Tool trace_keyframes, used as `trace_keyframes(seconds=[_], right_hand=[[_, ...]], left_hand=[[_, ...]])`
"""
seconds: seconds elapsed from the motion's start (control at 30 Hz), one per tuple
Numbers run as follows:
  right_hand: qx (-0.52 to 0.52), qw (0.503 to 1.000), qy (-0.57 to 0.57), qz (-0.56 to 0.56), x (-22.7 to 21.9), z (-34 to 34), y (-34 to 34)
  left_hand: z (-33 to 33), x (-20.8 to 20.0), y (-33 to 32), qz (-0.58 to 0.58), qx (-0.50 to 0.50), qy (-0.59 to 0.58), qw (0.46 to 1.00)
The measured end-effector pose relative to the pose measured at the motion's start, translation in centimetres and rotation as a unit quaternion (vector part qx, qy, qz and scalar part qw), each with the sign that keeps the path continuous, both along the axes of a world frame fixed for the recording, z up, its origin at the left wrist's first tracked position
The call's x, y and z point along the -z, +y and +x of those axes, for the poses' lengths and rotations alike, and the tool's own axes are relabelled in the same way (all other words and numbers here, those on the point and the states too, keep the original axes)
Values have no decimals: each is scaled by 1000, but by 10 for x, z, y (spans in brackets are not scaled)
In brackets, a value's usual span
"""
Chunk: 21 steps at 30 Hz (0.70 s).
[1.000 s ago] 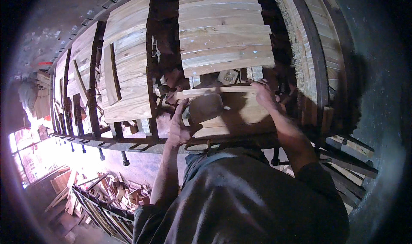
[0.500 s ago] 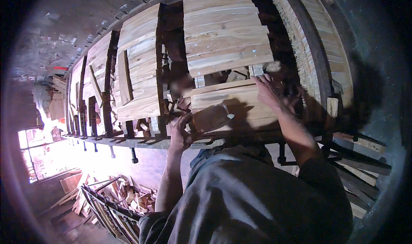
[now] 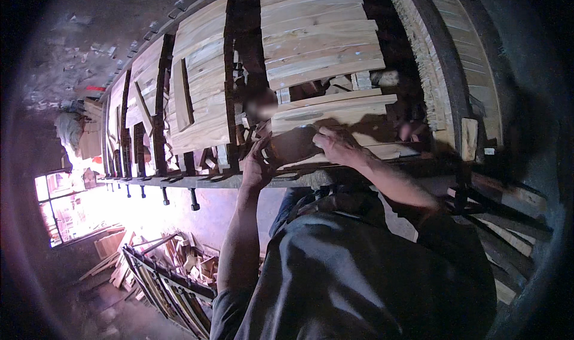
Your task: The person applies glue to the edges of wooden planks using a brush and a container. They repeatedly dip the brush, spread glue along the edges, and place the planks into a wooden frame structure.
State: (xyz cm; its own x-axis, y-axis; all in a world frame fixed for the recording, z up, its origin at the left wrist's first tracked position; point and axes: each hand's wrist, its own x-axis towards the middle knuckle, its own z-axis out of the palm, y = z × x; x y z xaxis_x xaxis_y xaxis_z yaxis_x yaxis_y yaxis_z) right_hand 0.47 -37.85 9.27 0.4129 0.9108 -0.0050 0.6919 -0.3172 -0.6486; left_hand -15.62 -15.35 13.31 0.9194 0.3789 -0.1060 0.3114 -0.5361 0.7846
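Near the front edge of the wooden-slat rack, my left hand (image 3: pixel 257 164) is closed round the base of a brown plastic bottle (image 3: pixel 293 144), which lies on its side in the air. At its other end my right hand (image 3: pixel 336 145) has its fingers pressed together over the tip, hiding it. Under and just beyond the bottle are loose pale wooden strips (image 3: pixel 335 108), partly in the shadow of my hands. Farther away, a panel of strips laid edge to edge (image 3: pixel 323 38) stands apart from them, with a gap between.
More strip panels (image 3: pixel 200 89) lie to the left, some with loose sticks (image 3: pixel 182 95) on top. Dark clamp bars (image 3: pixel 445 65) cross at the right. Screw ends (image 3: pixel 194 200) jut from the front rail. Wood offcuts (image 3: pixel 191 262) are heaped at the lower left.
My right hand has left the strips and moved left to the bottle's tip. My left hand still holds the bottle. The view has shifted slightly.
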Motion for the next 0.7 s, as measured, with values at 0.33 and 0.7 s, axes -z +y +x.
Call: trace_keyframes(seconds=[0.33, 0.7], right_hand=[[55, 996, 60, -41, -1, -19, 29], [335, 856, 392, -42, 0, 29, 7]], left_hand=[[-5, 10, 10, 49, 23, -80, 995], [-11, -11, 9, -33, -4, -64, 997]])
